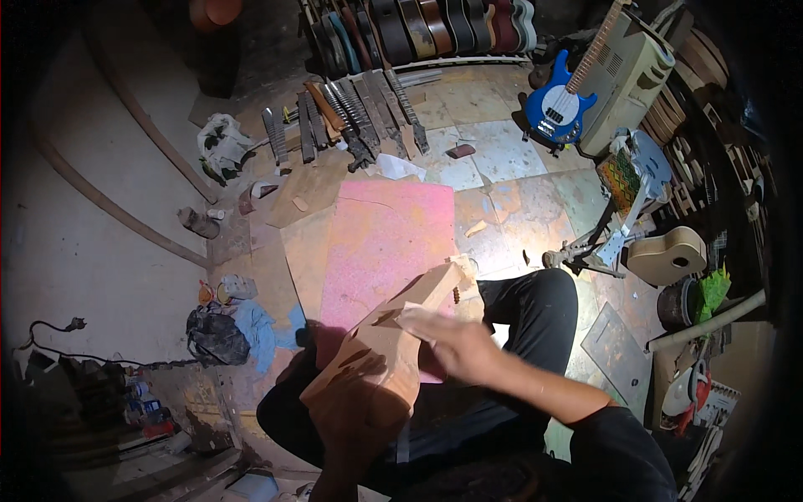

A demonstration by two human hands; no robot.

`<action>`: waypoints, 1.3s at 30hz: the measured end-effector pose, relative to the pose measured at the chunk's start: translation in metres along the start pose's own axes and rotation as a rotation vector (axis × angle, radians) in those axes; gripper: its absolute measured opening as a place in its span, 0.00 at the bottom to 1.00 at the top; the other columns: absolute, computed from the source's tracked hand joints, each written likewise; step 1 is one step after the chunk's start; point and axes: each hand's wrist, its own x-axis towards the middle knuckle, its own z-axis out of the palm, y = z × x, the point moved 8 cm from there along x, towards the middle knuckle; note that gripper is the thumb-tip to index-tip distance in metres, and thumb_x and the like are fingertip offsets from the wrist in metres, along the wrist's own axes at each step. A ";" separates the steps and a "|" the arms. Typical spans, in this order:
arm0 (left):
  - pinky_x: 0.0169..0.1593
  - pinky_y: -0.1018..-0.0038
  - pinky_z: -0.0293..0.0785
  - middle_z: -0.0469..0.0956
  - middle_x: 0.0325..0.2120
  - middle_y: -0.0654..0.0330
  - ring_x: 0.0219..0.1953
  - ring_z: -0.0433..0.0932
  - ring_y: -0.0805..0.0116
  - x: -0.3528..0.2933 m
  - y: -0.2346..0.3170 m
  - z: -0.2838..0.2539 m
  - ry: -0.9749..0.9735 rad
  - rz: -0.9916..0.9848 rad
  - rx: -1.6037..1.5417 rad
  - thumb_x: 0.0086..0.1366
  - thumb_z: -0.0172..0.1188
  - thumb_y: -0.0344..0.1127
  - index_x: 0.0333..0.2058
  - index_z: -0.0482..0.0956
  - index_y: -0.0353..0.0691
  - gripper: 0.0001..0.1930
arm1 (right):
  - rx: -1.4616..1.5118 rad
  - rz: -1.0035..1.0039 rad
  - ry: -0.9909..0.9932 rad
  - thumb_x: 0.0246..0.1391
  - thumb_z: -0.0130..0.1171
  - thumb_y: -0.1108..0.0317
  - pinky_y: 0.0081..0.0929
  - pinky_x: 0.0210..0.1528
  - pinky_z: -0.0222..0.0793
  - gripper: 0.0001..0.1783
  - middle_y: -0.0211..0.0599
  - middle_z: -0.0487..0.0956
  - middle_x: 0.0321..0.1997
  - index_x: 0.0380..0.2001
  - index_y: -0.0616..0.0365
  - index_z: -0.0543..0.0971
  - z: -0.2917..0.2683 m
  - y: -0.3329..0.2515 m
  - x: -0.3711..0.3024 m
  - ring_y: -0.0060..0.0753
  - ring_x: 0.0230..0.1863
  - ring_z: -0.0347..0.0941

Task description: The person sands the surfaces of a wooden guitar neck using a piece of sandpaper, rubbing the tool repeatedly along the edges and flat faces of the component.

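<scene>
A shaped piece of light brown wood (368,341) slants across my lap, with dark hollows or shadows on its upper face and a narrower far end. My left hand (355,422), in shadow, grips its near end from below, the fingers mostly hidden. My right hand (460,345) is closed and pressed to the wood's upper face near the middle. A small pale edge (410,309) shows at its fingertips; motion blur hides what it is. Beneath the wood, a pink sheet (389,226) lies on the floor.
Several guitar necks (351,109) lie ahead, before a row of guitar bodies (418,33). A blue electric bass (556,105) leans at the far right near an unfinished acoustic guitar (665,255). A dark bag (216,335) and light blue cloth (258,330) sit at left.
</scene>
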 end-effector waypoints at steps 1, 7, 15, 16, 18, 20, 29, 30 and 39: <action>0.51 0.57 0.85 0.88 0.44 0.52 0.45 0.89 0.50 -0.006 -0.001 0.001 -0.008 -0.008 -0.006 0.39 0.84 0.46 0.48 0.83 0.40 0.35 | -0.139 0.192 -0.066 0.57 0.57 0.79 0.45 0.53 0.84 0.34 0.49 0.84 0.60 0.67 0.41 0.80 -0.007 0.033 0.004 0.53 0.54 0.85; 0.51 0.57 0.84 0.88 0.43 0.52 0.44 0.89 0.49 -0.003 -0.003 0.003 -0.046 0.012 -0.067 0.40 0.84 0.48 0.45 0.83 0.40 0.33 | -0.150 0.094 -0.037 0.56 0.55 0.78 0.49 0.56 0.84 0.33 0.52 0.83 0.62 0.65 0.44 0.80 -0.006 0.027 0.001 0.58 0.56 0.83; 0.51 0.59 0.85 0.88 0.44 0.48 0.44 0.89 0.48 0.000 -0.002 -0.002 -0.005 -0.008 -0.046 0.42 0.86 0.46 0.49 0.81 0.38 0.36 | -0.176 0.189 0.098 0.57 0.54 0.79 0.44 0.58 0.83 0.33 0.49 0.82 0.64 0.66 0.47 0.80 -0.012 0.076 0.010 0.58 0.56 0.84; 0.52 0.59 0.85 0.88 0.45 0.47 0.45 0.89 0.48 0.001 -0.004 -0.003 -0.015 -0.014 -0.046 0.43 0.86 0.45 0.49 0.81 0.37 0.36 | -0.092 0.082 0.097 0.57 0.54 0.79 0.44 0.58 0.84 0.35 0.51 0.80 0.66 0.69 0.47 0.78 0.001 0.040 0.002 0.58 0.56 0.84; 0.54 0.59 0.85 0.88 0.46 0.46 0.47 0.89 0.49 0.000 -0.003 -0.003 -0.020 -0.027 -0.059 0.44 0.86 0.43 0.51 0.81 0.36 0.36 | 0.052 -0.071 0.083 0.58 0.54 0.78 0.43 0.56 0.85 0.38 0.53 0.78 0.69 0.73 0.45 0.74 0.016 -0.010 -0.009 0.55 0.58 0.84; 0.56 0.59 0.85 0.88 0.49 0.46 0.50 0.89 0.50 -0.001 -0.002 0.001 -0.013 -0.031 -0.080 0.45 0.86 0.43 0.52 0.80 0.36 0.37 | -0.234 0.168 -0.018 0.59 0.54 0.77 0.45 0.52 0.86 0.37 0.52 0.79 0.68 0.72 0.45 0.74 0.015 0.055 0.000 0.56 0.54 0.85; 0.52 0.61 0.86 0.89 0.47 0.48 0.47 0.90 0.49 0.009 -0.009 -0.006 0.103 -0.138 -0.116 0.46 0.86 0.43 0.53 0.85 0.37 0.35 | -0.050 0.155 0.160 0.57 0.52 0.82 0.42 0.62 0.81 0.38 0.55 0.77 0.70 0.72 0.50 0.75 0.028 0.050 0.001 0.57 0.63 0.80; 0.51 0.61 0.86 0.89 0.47 0.48 0.47 0.90 0.50 0.011 -0.010 -0.006 0.084 -0.173 -0.090 0.46 0.86 0.42 0.54 0.85 0.37 0.35 | -0.148 0.343 0.154 0.60 0.54 0.80 0.47 0.57 0.84 0.38 0.54 0.78 0.68 0.74 0.47 0.73 0.027 0.095 0.010 0.58 0.58 0.83; 0.48 0.63 0.85 0.89 0.39 0.53 0.41 0.90 0.55 0.033 -0.017 -0.020 0.187 -0.247 -0.094 0.50 0.85 0.39 0.46 0.84 0.36 0.28 | -0.183 0.083 0.372 0.61 0.58 0.73 0.48 0.42 0.83 0.35 0.52 0.85 0.50 0.73 0.44 0.74 0.049 0.102 0.035 0.59 0.42 0.84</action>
